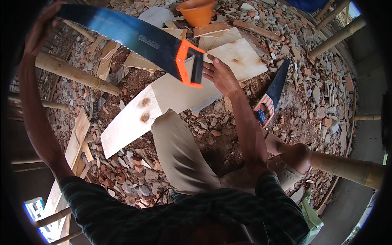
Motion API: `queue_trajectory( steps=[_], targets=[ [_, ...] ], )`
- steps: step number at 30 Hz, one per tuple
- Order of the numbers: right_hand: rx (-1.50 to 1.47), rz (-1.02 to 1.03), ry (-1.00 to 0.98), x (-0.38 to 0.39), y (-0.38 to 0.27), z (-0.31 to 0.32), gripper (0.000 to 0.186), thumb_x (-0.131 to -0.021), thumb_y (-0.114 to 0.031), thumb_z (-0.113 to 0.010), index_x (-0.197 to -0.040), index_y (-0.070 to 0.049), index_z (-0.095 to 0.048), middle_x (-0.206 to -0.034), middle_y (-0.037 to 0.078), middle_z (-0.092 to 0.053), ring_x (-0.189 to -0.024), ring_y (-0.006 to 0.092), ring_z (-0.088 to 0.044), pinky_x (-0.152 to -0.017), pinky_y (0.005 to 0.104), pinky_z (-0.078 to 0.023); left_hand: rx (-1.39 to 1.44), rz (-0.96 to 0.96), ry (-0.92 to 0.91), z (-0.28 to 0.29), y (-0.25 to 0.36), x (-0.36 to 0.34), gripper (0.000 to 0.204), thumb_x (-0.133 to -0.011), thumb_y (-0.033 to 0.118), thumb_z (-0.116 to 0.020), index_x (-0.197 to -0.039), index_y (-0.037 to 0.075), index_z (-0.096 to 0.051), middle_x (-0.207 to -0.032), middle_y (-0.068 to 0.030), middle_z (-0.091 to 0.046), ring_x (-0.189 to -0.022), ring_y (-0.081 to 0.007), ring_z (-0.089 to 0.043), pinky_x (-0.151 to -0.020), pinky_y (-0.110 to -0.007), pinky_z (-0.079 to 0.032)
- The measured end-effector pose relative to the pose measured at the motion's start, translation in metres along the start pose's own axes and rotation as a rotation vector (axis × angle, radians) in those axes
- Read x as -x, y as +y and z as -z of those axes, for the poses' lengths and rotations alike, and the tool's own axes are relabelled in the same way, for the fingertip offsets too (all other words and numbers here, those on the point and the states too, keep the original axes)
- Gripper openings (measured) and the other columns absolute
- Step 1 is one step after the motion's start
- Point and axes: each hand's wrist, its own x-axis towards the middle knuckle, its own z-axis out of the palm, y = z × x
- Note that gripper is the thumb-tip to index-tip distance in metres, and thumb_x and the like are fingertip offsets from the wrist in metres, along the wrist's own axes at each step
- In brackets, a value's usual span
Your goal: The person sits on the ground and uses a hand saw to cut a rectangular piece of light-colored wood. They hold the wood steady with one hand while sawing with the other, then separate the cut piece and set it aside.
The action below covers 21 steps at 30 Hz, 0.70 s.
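A large handsaw (122, 34) with a dark blade and an orange-and-black handle is held up across the upper left, its toothed edge toward me. My left hand (40, 30) is closed around the blade's tip at the far left. At the handle end, my right hand (221, 76) has its curled fingers against the back of the grip; part of their contact is hidden. Below the saw lies a pale wooden board (132, 118) with dark knots, close to my bent knee. A second handsaw (272, 96) with a red, white and blue handle rests on the ground right of my right forearm.
Broken brick and rubble (318, 102) cover the ground. An orange bucket (197, 12) stands at the back near wood offcuts (239, 57). Bamboo poles (75, 72) cross at left, and another pole (347, 167) lies at right. Long planks (73, 151) lean at lower left.
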Motion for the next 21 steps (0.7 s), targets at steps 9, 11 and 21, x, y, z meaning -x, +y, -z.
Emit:
queue_trajectory(
  steps=[9,11,21],
  targets=[
    [-0.292,0.423,0.19,0.179,-0.055,0.027,0.031,-0.088,-0.016,-0.068,-0.113,0.001,-0.061,-0.073,0.005,-0.054,-0.059,0.0133,-0.053,-0.052,0.0269,-0.045,0.687,0.157,-0.304,-0.331,-0.06,-0.096,0.018,-0.098,0.021,-0.06,-0.103,0.005,-0.066,-0.082,-0.008,-0.069,-0.081,-0.0187,-0.069,-0.078,-0.037,-0.059],
    [0.03,0.521,0.516,0.21,-0.077,0.012,0.03,-0.087,-0.013,-0.066,-0.114,0.0,-0.062,-0.074,0.005,-0.056,-0.054,0.0117,-0.051,-0.048,0.0259,-0.043,0.54,0.108,-0.227,-0.398,-0.074,-0.102,0.031,-0.097,0.031,-0.059,-0.109,0.002,-0.065,-0.093,-0.0103,-0.069,-0.087,-0.0196,-0.068,-0.079,-0.032,-0.054],
    [1.127,0.472,0.798,0.274,-0.036,-0.029,0.044,-0.083,-0.009,-0.072,-0.124,0.003,-0.062,-0.103,0.016,-0.072,-0.093,0.0216,-0.072,-0.082,0.0316,-0.056,-0.188,-0.31,-0.064,-0.576,-0.075,-0.103,0.051,-0.091,0.031,-0.062,-0.132,0.001,-0.053,-0.128,-0.024,-0.06,-0.12,-0.0352,-0.058,-0.102,-0.042,-0.045]
  ],
)
